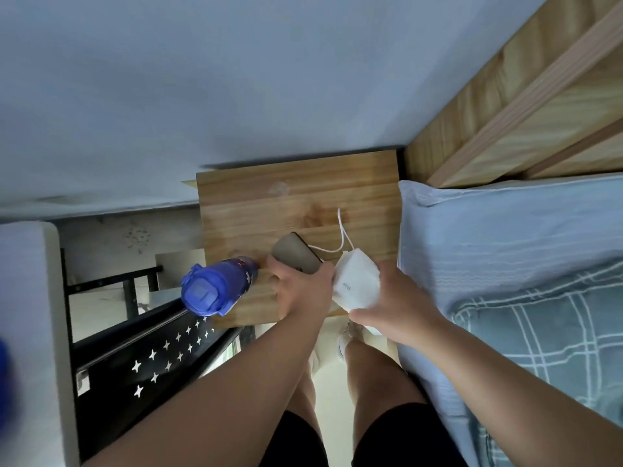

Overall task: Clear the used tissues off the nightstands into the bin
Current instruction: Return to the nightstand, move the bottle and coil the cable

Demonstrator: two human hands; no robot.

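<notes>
The white folded piece [357, 281], with small print on it and a thin white loop [342, 237] running from its far side, is held above the near edge of the wooden nightstand [296, 193]. The right hand [394, 305] grips it; its fingers [362, 315] curl round the piece's near-right edge. Just left of those fingers, against the piece, the left hand [303, 288] holds the near end of a dark phone [296, 252], which sticks out beyond its fingers. Further left a blue bottle [215, 286] stands on the nightstand's corner. Right of the right hand is a pale blue pillow [505, 224].
</notes>
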